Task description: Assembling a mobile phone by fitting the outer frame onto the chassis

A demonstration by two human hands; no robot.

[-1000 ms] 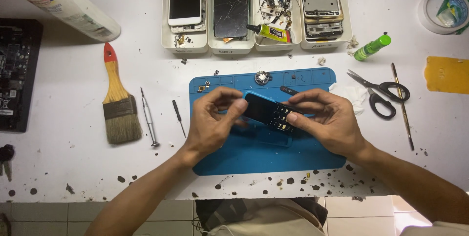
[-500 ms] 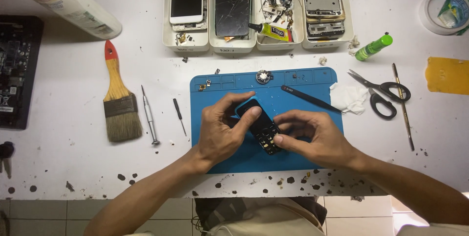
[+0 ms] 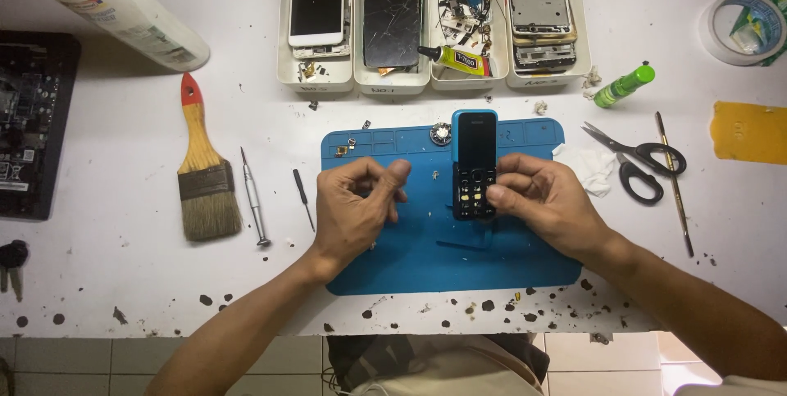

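A small black keypad phone with a blue rim lies upright on the blue work mat, its screen end pointing away from me. My right hand grips its lower, keypad end between thumb and fingers. My left hand rests on the mat just left of the phone, fingers curled and thumb meeting the fingertips; whether something tiny is pinched there cannot be told. A small round metal part sits at the mat's far edge.
Several white trays at the back hold phones, a cracked screen, a glue tube and parts. A paintbrush, two screwdrivers lie left; scissors, a tissue, a green bottle, tape roll and yellow pad lie right. A circuit board sits far left.
The phone went from tilted between both hands to standing straight on the mat. My left hand let go and drew back left; my right hand still holds the phone's lower end.
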